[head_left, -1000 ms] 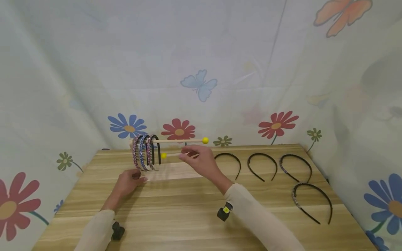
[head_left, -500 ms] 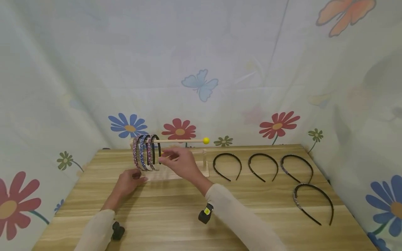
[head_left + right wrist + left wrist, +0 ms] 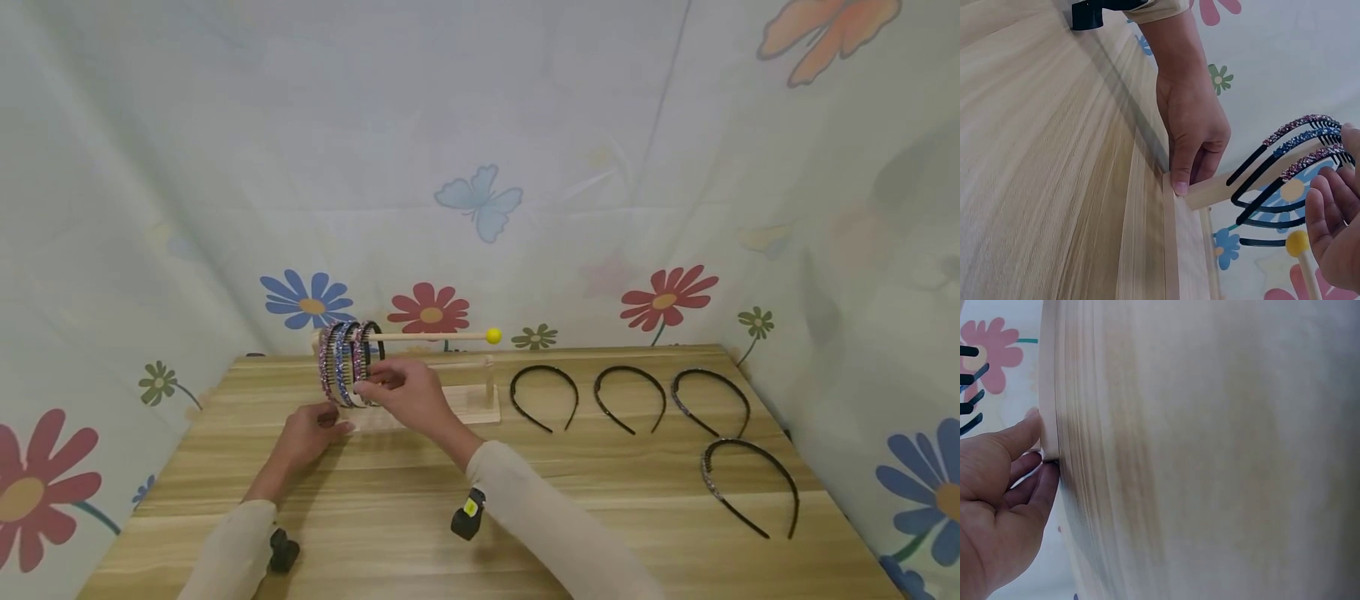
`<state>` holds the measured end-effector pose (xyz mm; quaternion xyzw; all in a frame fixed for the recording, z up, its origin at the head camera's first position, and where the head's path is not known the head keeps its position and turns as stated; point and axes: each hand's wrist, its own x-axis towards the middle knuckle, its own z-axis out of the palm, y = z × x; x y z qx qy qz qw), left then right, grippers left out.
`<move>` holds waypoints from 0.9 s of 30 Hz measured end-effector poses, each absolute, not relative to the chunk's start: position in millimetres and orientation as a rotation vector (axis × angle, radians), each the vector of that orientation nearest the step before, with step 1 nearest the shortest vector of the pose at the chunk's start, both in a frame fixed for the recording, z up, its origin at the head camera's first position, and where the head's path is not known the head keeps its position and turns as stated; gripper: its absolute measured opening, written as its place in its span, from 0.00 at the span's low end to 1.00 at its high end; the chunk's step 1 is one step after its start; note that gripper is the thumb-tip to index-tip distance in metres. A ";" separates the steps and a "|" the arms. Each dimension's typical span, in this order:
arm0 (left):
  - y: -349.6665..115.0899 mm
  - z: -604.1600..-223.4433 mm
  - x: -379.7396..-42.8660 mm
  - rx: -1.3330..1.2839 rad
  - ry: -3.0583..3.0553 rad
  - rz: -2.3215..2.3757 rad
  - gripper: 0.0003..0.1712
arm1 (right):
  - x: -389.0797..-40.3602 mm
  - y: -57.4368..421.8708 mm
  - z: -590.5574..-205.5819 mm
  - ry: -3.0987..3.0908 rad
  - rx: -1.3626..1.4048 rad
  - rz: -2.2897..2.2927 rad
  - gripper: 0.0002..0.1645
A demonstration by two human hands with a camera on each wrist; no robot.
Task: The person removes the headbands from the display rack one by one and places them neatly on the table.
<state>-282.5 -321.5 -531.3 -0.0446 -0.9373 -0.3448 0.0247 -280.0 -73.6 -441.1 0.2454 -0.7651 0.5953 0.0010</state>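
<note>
A wooden headband stand point(image 3: 476, 403) has rods tipped with yellow balls. Three sequined headbands hang on it at the left: a pink one point(image 3: 1300, 128), a blue one point(image 3: 340, 360) and a second pink one point(image 3: 1313, 161) nearest the rods' free ends. My left hand point(image 3: 303, 435) pinches the near left corner of the stand's base point(image 3: 1049, 394), thumb on top and fingers below. My right hand point(image 3: 411, 398) is at the nearest pink headband, its thumb and curled fingers point(image 3: 1329, 200) on either side of the sequined band. The exact contact is partly hidden.
Several more dark headbands lie on the wooden table point(image 3: 420, 517) to the right: one headband point(image 3: 573, 400) beside the stand, another headband point(image 3: 662, 402) past it, and two more at the far right. A flower-printed cloth point(image 3: 570, 167) rises behind the table.
My right hand has moved left from beside the rods' free ends to the nearest pink headband. The left hand stays on the base, and the hanging headbands look unmoved.
</note>
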 end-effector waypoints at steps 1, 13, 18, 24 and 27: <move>-321.4 -531.2 -282.5 -0.135 -2.901 -1.064 0.27 | -280.2 -75.1 -441.4 -2.406 0.766 1.870 0.23; -318.7 -528.0 -279.6 -0.151 -2.866 -1.069 0.20 | -277.7 -83.1 -438.4 -2.453 0.722 1.873 0.23; -318.0 -527.1 -279.0 -0.138 -2.868 -1.073 0.21 | -277.3 -82.6 -439.1 -2.457 0.722 1.882 0.22; -318.2 -527.4 -279.1 -0.144 -2.865 -1.077 0.21 | -279.3 -81.1 -440.7 -2.437 0.767 1.868 0.20; -318.4 -528.2 -278.9 -0.148 -2.860 -1.074 0.21 | -280.8 -79.3 -441.5 -2.431 0.787 1.861 0.18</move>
